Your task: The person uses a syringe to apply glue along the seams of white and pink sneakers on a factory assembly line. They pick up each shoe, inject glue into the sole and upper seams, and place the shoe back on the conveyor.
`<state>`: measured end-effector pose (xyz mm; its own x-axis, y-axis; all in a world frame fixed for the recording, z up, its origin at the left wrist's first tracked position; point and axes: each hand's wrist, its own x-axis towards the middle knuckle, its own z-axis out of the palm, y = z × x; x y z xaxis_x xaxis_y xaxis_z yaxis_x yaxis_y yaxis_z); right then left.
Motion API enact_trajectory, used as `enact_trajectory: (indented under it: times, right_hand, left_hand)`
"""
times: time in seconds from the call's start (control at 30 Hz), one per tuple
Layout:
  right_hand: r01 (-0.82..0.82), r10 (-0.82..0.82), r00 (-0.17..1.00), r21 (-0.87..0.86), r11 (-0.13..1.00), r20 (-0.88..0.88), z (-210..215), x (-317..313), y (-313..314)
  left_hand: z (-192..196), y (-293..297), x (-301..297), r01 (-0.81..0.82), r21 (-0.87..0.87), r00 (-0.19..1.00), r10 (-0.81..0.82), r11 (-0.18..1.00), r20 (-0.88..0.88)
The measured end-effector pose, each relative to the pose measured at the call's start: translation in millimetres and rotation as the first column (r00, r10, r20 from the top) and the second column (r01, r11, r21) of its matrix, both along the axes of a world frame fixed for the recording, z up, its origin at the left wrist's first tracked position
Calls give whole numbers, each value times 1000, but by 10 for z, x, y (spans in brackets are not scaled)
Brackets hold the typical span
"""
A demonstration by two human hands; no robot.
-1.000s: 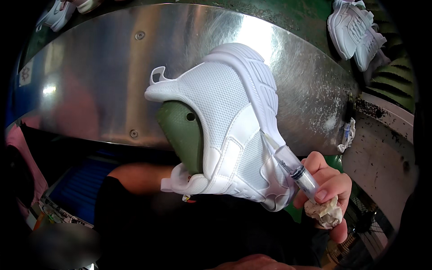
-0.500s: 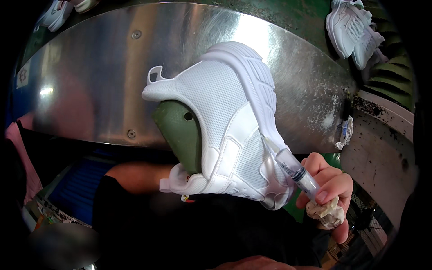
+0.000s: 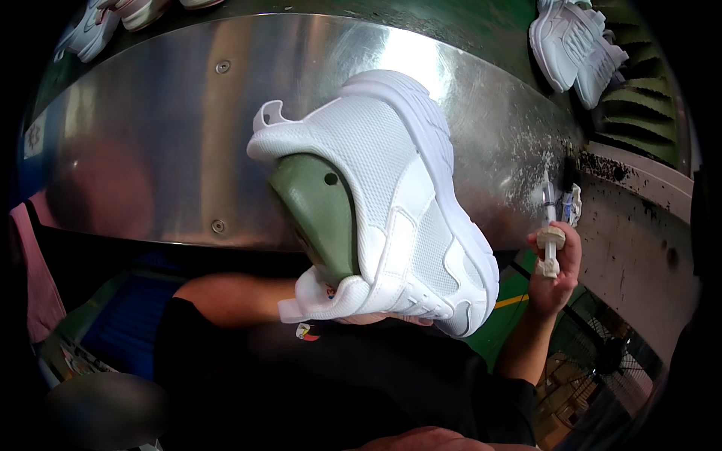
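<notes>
A white sneaker (image 3: 444,218) on a green shoe last (image 3: 322,219) is held up on its side above the metal table, its chunky sole facing right. My left hand (image 3: 368,319) grips it from underneath; most of that hand is hidden behind the shoe, with a strip of skin showing below the collar. In my right hand (image 3: 560,263) is a clear syringe (image 3: 548,197), its tip pointing away from me. Its flange and plunger end are wrapped in whitish material. The syringe is apart from the sneaker, over the right end of the table.
The shiny metal table (image 3: 150,98) has dried white specks (image 3: 526,180) at its right end. A black stick-like item (image 3: 568,171) and a crumpled white wrapping (image 3: 577,204) lie there. White sneakers (image 3: 575,49) stand by a green ridged rack (image 3: 647,120); more shoes (image 3: 94,34) sit far left. A fan (image 3: 609,353) stands lower right.
My right hand has moved the syringe away from the sneaker's sole edge, out to the right and farther off. The sneaker has shifted slightly right and turned a little.
</notes>
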<state>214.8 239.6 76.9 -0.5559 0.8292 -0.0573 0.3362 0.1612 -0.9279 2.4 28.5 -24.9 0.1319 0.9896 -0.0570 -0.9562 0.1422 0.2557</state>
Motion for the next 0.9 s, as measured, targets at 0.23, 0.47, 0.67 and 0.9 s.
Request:
enact_trajectory:
  times: [0.23,0.47,0.67,0.9]
  right_hand:
    - [-32,21,997,-159,987,-69,-81,271,-22]
    - [-78,50,991,-233,969,-126,-63,383,-110]
    - [-26,-11,983,-199,980,-181,-90,394,-128]
    - [-288,133,870,-269,919,-476,78,375,-300]
  left_hand:
    - [6,23,159,279,-43,960,-278,959,16]
    - [202,36,131,369,-181,892,-402,912,-205]
    - [379,-38,-31,172,-173,884,-229,970,-407]
    - [322,-64,89,145,-242,983,-167,959,-76]
